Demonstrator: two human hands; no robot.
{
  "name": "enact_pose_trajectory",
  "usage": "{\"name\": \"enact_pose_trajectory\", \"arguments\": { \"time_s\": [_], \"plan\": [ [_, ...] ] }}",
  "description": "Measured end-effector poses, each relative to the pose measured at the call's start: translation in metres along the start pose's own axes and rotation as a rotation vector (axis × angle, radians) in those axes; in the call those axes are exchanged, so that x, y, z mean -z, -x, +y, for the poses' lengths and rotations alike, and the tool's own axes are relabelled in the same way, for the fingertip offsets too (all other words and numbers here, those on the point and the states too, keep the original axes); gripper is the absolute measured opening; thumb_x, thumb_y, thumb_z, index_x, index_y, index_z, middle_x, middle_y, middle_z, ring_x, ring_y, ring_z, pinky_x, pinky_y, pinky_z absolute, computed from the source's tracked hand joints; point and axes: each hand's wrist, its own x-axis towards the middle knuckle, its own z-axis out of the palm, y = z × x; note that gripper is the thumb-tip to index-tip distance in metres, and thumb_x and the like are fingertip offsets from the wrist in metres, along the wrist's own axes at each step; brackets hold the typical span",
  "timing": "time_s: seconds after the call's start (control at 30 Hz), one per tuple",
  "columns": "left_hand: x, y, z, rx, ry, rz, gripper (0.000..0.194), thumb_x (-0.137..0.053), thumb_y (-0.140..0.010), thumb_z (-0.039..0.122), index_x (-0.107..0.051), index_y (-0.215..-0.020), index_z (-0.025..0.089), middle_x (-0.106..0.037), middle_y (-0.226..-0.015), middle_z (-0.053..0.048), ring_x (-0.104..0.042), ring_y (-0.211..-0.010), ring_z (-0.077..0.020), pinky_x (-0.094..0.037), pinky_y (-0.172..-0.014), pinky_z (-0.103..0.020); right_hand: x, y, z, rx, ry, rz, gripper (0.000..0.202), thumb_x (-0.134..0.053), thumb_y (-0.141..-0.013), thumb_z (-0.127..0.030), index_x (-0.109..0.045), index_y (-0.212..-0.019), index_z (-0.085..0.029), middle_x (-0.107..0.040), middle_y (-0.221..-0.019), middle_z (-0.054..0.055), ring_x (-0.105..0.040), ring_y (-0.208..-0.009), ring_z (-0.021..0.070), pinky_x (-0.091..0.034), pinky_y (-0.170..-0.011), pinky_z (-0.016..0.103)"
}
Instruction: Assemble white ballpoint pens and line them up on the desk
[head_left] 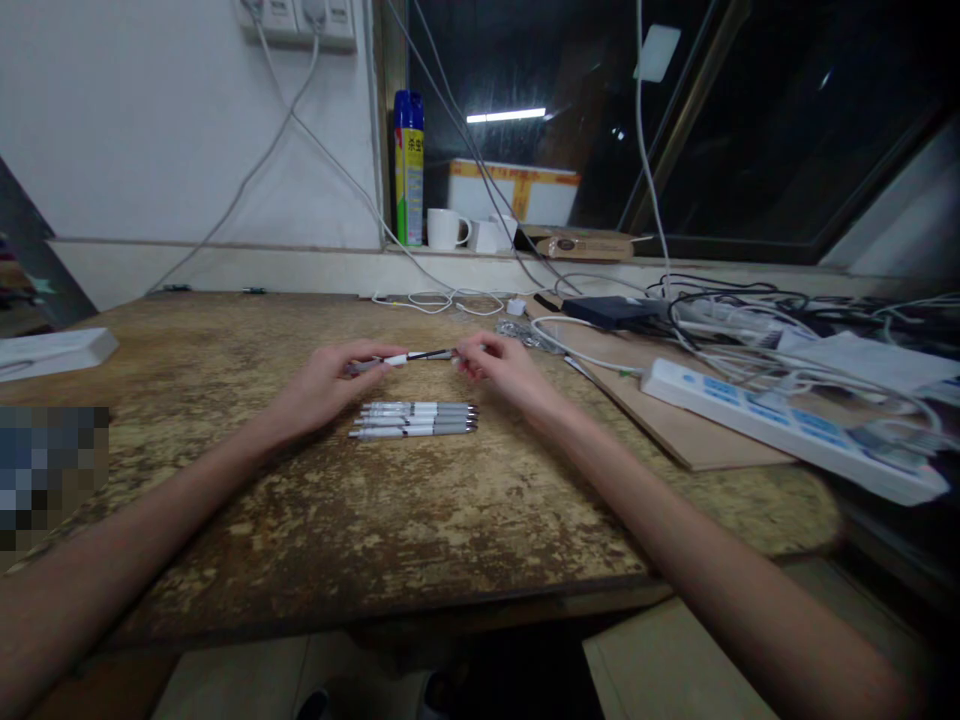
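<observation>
Now, left hand (336, 378): you pinch the white barrel (397, 360).
Right hand (504, 367): seems closed on dark rod (427, 354).
Rod risk: may bend, if you pull crookedly.

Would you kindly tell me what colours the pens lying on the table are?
The pens are white and grey, as the head view shows.

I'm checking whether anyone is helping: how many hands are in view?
2: the left hand at the left end of the pen, the right hand by its right end. No others show.
</observation>
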Motion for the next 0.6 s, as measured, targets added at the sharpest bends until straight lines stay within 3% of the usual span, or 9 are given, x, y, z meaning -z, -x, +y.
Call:
{"name": "enact_pose_trajectory", "arguments": {
  "time_s": [0.2,0.6],
  "plan": [
    [-0.0002,0.0003,0.0024,0.018,0.029,0.017,0.038,-0.062,-0.095,0.045,-0.075,-0.123,0.023,-0.076,-0.121,-0.007,-0.07,-0.106,-0.025,-0.053,-0.09,-0.034,-0.0074,0.0019,0.0036,0.131,0.067,-0.081,0.02,-0.067,-0.089,-0.039,-0.069,-0.091,-0.019,-0.069,-0.082,0.004,-0.058,-0.072,0.016,-0.045,-0.069,0.03],
    [0.002,0.0002,0.0078,0.02,-0.017,0.035,0.036,-0.066,-0.092,0.044,-0.077,-0.122,0.027,-0.079,-0.116,-0.005,-0.071,-0.103,-0.0257,-0.054,-0.09,-0.035,-0.0074,0.0021,0.0037,0.025,-0.005,-0.12,0.025,-0.066,-0.09,-0.04,-0.066,-0.078,-0.018,-0.066,-0.074,0.003,-0.055,-0.066,0.0147,-0.043,-0.066,0.03]
  ]
}}
